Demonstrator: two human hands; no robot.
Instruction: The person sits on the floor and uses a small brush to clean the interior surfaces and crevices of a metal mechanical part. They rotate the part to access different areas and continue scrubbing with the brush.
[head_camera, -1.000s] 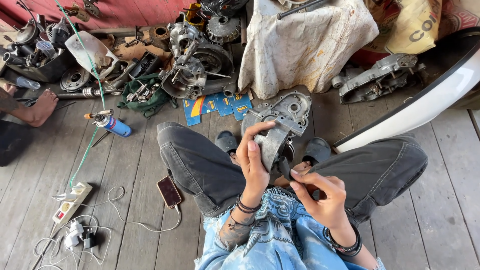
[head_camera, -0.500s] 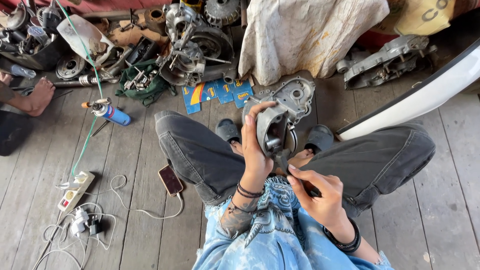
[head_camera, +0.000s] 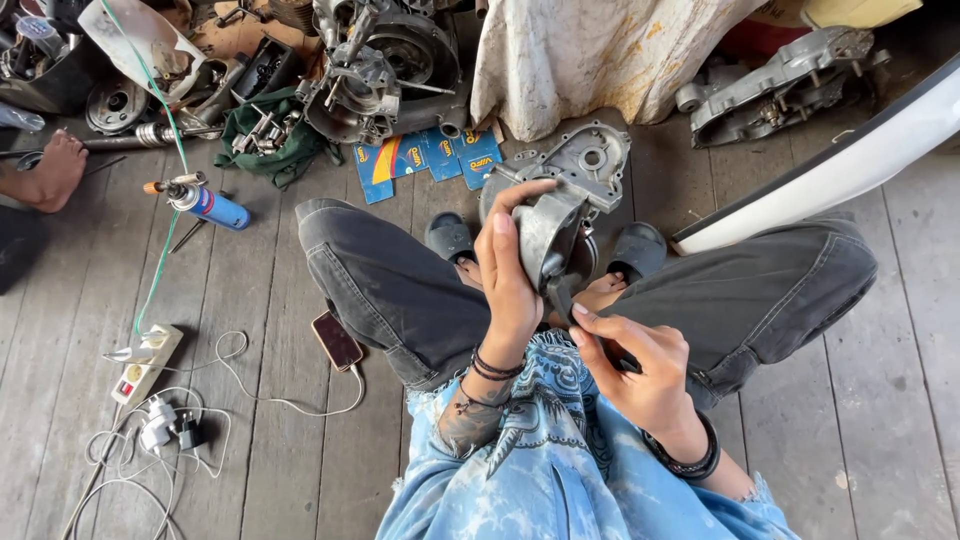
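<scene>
Metal housing (head_camera: 548, 238) held upright over the lap, left hand (head_camera: 507, 275) clamped around its side. Right hand (head_camera: 632, 365) just below, fingers closed on a dark tool (head_camera: 562, 300) at its lower edge. Best to keep the housing steady and work the tool in short, controlled strokes.

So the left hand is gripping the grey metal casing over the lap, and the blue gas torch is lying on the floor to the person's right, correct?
Not quite. The head view shows the left hand gripping the grey metal casing over the lap, but the blue gas torch lies on the wooden floor to the person's left, not the right.
</scene>
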